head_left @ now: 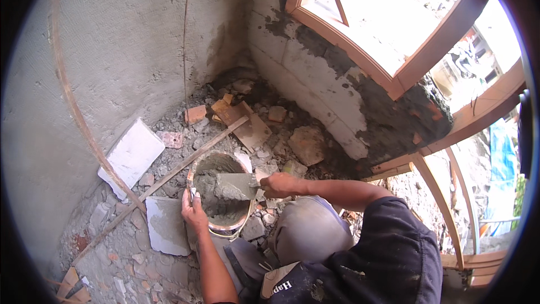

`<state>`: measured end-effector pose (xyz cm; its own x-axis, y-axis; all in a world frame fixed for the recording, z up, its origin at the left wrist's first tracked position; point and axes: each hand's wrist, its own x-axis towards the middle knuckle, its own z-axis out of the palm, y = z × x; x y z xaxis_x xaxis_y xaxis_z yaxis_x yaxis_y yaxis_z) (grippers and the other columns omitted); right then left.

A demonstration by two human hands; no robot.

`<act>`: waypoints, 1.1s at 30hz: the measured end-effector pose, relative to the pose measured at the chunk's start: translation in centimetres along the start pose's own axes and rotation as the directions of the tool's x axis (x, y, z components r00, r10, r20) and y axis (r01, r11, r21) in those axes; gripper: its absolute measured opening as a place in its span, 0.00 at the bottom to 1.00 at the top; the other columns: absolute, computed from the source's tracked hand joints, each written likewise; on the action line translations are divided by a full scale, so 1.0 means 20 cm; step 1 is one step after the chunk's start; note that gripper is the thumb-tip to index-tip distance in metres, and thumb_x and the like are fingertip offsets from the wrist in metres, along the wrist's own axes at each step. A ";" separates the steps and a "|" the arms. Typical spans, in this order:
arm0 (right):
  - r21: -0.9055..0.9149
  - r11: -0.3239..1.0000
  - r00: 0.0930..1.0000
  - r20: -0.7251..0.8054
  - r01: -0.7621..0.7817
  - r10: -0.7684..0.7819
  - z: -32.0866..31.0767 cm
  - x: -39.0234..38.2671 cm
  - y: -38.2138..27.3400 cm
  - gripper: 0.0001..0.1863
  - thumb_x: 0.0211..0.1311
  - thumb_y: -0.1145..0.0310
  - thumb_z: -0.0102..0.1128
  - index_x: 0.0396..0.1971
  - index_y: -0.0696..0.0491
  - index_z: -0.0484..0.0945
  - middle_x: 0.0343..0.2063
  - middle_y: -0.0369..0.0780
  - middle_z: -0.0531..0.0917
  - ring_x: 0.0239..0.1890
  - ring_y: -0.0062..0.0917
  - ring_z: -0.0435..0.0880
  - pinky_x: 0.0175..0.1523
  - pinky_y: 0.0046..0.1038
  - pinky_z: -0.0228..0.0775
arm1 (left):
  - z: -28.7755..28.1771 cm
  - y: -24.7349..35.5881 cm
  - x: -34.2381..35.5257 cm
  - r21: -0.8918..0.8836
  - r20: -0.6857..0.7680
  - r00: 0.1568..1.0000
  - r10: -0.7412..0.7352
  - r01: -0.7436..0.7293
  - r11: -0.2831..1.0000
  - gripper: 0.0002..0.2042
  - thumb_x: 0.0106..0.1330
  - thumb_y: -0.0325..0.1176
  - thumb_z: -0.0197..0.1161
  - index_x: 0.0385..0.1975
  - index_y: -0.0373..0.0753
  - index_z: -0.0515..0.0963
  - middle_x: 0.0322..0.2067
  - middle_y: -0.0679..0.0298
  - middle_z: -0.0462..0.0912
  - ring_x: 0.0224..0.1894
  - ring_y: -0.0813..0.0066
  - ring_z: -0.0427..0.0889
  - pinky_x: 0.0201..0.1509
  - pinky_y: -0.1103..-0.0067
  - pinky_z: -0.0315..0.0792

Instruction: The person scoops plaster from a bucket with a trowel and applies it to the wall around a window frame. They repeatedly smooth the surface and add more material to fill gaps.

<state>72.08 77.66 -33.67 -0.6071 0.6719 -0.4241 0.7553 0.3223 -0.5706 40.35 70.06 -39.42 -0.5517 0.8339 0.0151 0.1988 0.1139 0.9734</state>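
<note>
Grey mortar (222, 205) fills an orange-rimmed bucket (246, 218) amid reddish brick bits (195, 114).

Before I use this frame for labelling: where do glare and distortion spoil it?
Head view: daylight burns out the pane inside the wooden window frame; its straight edges bow toward the rim; black vignette fills the corners. The round mortar bucket, grey trowel, left hand and right hand stay evenly lit, fairly sharp.

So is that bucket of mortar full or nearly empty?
Partly full. Grey mortar sits below the bucket rim, with bare inner wall showing above it; the right hand holds a loaded trowel over it.
</note>
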 end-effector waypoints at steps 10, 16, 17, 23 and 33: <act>0.491 0.859 0.982 0.179 -0.143 0.061 -0.83 -0.34 0.02 0.18 0.56 0.58 0.62 0.42 0.54 0.82 0.24 0.39 0.83 0.28 0.22 0.82 0.30 0.28 0.76 | 0.00 0.07 -0.01 0.097 0.013 0.999 0.048 -0.049 0.994 0.24 0.67 0.35 0.61 0.58 0.24 0.72 0.52 0.46 0.81 0.53 0.60 0.80 0.58 0.71 0.71; 0.833 0.553 0.652 -0.426 0.012 0.627 -0.94 -0.46 0.37 0.16 0.60 0.57 0.58 0.37 0.55 0.82 0.24 0.39 0.82 0.22 0.25 0.81 0.27 0.26 0.75 | -0.01 0.08 -0.01 0.040 0.026 0.999 -0.040 0.039 0.998 0.23 0.67 0.34 0.61 0.57 0.24 0.72 0.50 0.46 0.81 0.51 0.59 0.81 0.57 0.70 0.72; 0.820 0.569 0.749 -0.410 0.054 0.521 -0.86 -0.54 0.39 0.16 0.61 0.56 0.57 0.35 0.55 0.81 0.23 0.38 0.82 0.21 0.24 0.80 0.26 0.26 0.74 | -0.01 0.07 -0.01 0.078 0.023 0.999 0.024 -0.026 0.997 0.23 0.67 0.34 0.61 0.57 0.24 0.72 0.50 0.46 0.81 0.51 0.59 0.81 0.57 0.70 0.72; 0.557 0.828 0.728 -0.538 -0.071 0.425 -0.63 -0.56 0.36 0.17 0.63 0.58 0.56 0.37 0.59 0.77 0.26 0.42 0.82 0.29 0.32 0.82 0.34 0.32 0.73 | 0.00 0.03 0.02 0.060 0.028 0.997 0.068 -0.070 0.996 0.23 0.67 0.33 0.61 0.58 0.24 0.72 0.49 0.47 0.82 0.50 0.58 0.81 0.57 0.70 0.72; 0.562 0.825 0.628 -0.623 -0.055 0.466 -1.25 -0.07 0.39 0.18 0.61 0.60 0.57 0.26 0.63 0.77 0.20 0.44 0.82 0.22 0.30 0.84 0.31 0.34 0.77 | -0.02 0.04 0.00 0.185 0.021 0.998 0.061 -0.064 0.981 0.23 0.67 0.36 0.61 0.57 0.25 0.74 0.51 0.44 0.81 0.52 0.53 0.81 0.57 0.68 0.73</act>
<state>84.96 95.91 -19.90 0.1245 0.9877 -0.0941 0.5183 -0.1457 -0.8427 40.21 70.04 -38.56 -0.5213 0.8505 0.0701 0.3800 0.1579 0.9114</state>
